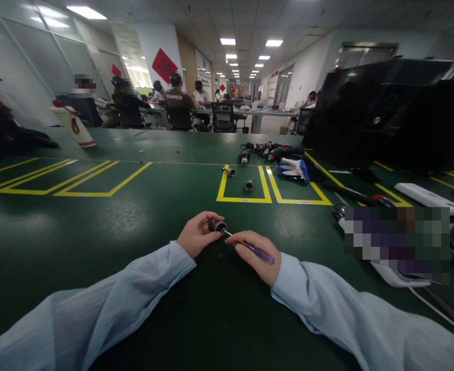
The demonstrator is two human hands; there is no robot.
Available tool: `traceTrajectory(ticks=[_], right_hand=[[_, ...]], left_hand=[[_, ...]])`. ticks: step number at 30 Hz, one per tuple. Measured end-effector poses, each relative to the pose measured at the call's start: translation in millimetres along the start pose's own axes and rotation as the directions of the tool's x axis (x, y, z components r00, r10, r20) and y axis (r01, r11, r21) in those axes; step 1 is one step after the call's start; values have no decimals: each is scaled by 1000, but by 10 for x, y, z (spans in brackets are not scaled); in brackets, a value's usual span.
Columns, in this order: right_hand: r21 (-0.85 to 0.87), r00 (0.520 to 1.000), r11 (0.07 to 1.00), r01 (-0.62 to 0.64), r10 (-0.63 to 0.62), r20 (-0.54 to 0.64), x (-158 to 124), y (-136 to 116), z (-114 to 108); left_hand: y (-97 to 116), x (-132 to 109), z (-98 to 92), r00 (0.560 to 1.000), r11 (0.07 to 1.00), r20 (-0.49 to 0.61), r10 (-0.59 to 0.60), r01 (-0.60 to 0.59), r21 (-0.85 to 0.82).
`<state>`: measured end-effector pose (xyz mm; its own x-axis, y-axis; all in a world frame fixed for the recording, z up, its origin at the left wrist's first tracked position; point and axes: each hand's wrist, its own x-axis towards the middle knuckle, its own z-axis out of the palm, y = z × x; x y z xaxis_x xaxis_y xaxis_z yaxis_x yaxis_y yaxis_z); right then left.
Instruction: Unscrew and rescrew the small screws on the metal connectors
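My left hand [199, 234] is closed around a small dark metal cylindrical part [218, 225], held just above the green table [134, 247]. My right hand [255, 254] grips a purple-handled screwdriver [254, 250]; its thin shaft points left into the part. Both forearms in light blue sleeves rest on the table. Two similar metal parts [249, 184] lie in a yellow-taped box [243, 199] farther back. A small dark speck, maybe a screw [220, 254], lies between my hands.
More dark metal parts [267, 150] are heaped at the back with blue-white gloves [295, 168]. Large black cases [385, 113] stand at right, a white device [427, 197] and cables near them. A white bottle [74, 126] stands back left. Several people sit at far tables.
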<state>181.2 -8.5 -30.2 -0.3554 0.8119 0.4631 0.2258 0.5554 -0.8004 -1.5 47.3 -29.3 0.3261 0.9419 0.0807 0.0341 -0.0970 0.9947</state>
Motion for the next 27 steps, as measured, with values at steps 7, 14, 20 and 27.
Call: traceTrajectory(ticks=[7,14,20,27], right_hand=[[-93,1000,996,-7,7,1,64,52,53],[-118,999,992,39,-40,-3,81,99,114],[-133,998,989,68,-66,21,81,69,124],[-183,993,976,114,-109,37,72,61,122]], left_hand=[[8,3,0,1000,1000,-2,-2,2,5],[26,-12,34,997,999,-70,-44,44,-4],[-32,-2,19,992,999,-122,-18,22,32],[-60,-15,32,991,1000,-137,-7,10,18]])
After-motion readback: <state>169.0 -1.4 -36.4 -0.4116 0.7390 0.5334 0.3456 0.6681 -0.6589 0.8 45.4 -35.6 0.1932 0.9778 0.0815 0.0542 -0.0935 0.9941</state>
